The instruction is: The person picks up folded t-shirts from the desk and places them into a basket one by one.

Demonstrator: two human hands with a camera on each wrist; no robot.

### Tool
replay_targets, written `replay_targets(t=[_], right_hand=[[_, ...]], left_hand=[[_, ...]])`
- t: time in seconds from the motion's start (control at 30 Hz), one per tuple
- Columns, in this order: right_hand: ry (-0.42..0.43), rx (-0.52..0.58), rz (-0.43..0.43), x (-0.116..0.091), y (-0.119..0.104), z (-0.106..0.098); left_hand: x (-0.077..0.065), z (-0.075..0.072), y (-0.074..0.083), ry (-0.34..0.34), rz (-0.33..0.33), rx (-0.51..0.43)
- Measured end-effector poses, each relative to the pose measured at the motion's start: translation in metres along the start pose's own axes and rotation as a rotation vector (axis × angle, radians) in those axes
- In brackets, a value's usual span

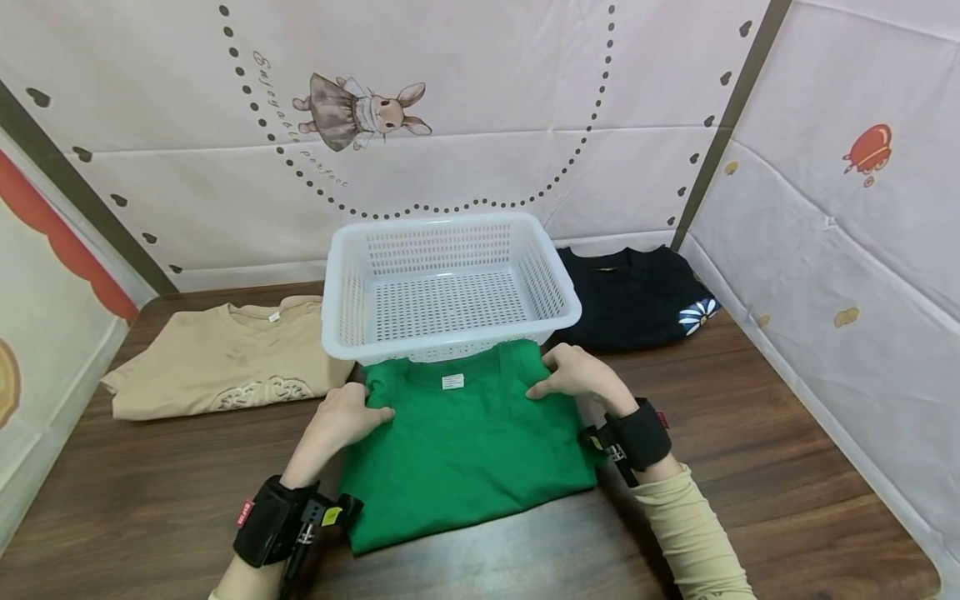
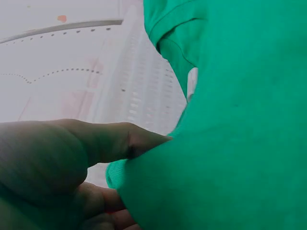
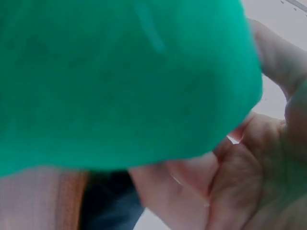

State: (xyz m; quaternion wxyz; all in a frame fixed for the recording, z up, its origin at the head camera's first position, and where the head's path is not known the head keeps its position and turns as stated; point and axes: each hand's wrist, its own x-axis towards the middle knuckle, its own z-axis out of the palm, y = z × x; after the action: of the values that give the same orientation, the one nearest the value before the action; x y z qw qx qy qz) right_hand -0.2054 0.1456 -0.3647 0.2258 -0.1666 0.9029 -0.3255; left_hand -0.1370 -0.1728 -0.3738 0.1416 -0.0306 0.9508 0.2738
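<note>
A folded green T-shirt (image 1: 465, 450) with a white neck label lies in front of the basket, its collar toward the back. My left hand (image 1: 347, 417) grips its left shoulder edge, thumb on top and fingers beneath; the left wrist view shows the green cloth (image 2: 230, 124) pinched there. At the opposite shoulder my right hand (image 1: 581, 375) holds the shirt the same way, and the right wrist view has its fingers (image 3: 182, 187) under the fabric. The collar end overlaps the front rim of the white plastic basket (image 1: 450, 343) in the head view.
Left of the basket, a folded beige T-shirt (image 1: 232, 358) lies on the brown wooden table (image 1: 750, 467). A folded black T-shirt (image 1: 622, 300) with a flower print sits at the basket's right. Printed white cloth (image 1: 487, 100) hangs behind and along both sides.
</note>
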Motion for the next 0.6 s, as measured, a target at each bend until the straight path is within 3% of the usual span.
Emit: replay_targets(t=[0.17,0.6], right_hand=[[-0.004,0.015,-0.016,-0.006,-0.003,-0.006],[-0.022,0.109,-0.116,-0.033,-0.012,-0.027]], left_hand=[[-0.010,-0.010,0.008,-0.035,0.008,0.025],[-0.048,-0.029,0.028,0.001,0.089,0.031]])
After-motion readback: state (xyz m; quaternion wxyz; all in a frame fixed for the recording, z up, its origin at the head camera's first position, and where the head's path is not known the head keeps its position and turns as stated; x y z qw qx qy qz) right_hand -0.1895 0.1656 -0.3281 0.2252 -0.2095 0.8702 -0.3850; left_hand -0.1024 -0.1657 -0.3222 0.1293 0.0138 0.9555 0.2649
